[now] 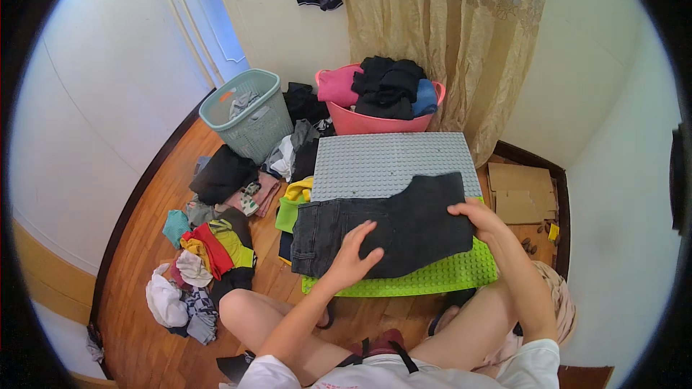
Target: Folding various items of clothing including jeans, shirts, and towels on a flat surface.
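Note:
Black denim shorts (404,227), folded in half lengthwise, lie flat across a studded table whose top is part grey (389,162) and part lime green (461,268). Their waistband is to the left and the leg ends are to the right. My left hand (353,258) rests over the middle of the shorts near the lower edge, thumb and fingers spread. At the right edge, my right hand (481,220) pinches the hem, thumb on top; its other fingers are partly hidden.
Behind the table stands a pink tub (378,124) heaped with clothes. A pale green laundry basket (252,119) is left of it. Loose clothes (216,245) pile on the floor at left. Flattened cardboard (522,194) lies at right, beside a beige curtain (447,36).

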`<state>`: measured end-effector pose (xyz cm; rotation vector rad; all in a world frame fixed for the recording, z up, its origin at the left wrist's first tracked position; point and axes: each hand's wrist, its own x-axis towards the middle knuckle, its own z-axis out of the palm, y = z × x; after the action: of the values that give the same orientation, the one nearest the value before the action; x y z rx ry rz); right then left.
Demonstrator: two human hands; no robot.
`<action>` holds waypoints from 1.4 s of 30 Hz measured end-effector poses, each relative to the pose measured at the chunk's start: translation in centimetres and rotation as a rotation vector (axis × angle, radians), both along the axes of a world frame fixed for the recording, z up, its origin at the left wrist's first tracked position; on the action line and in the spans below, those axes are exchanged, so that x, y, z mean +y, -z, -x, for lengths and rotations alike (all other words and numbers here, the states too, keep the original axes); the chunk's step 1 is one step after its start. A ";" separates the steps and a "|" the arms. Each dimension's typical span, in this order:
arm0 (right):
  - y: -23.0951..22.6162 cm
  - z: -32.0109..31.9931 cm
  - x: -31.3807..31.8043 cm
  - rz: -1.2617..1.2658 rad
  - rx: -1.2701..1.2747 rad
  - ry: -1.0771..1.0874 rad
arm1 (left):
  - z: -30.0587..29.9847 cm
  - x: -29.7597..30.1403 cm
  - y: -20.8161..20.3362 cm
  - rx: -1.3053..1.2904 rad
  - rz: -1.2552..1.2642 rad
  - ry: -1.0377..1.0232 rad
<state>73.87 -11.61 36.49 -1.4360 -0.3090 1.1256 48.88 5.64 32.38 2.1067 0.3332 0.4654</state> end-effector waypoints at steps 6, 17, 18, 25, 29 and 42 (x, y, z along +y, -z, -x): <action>-15.4 3.1 3.5 -0.406 -0.059 0.035 | -4.7 -1.0 -11.5 -0.168 0.000 0.259; -30.4 8.2 7.3 0.031 -1.122 -0.184 | -5.9 0.3 -14.0 -0.450 0.951 0.510; -27.3 7.0 10.2 0.029 -1.239 -0.334 | -5.2 1.5 -13.2 -0.455 1.141 0.471; -1.4 11.6 18.8 0.255 -1.016 -0.398 | -3.1 8.8 -1.9 -0.033 1.374 -0.075; 9.6 14.1 17.9 0.079 -1.044 -0.207 | -2.1 10.5 4.1 0.384 0.990 -0.213; 8.0 6.8 5.9 0.303 -1.661 0.030 | 0.5 12.0 9.8 0.258 0.682 -0.349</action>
<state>67.02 -5.73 28.51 -2.3490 -1.2623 -0.3399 48.42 17.65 22.63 1.4374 0.8842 0.2259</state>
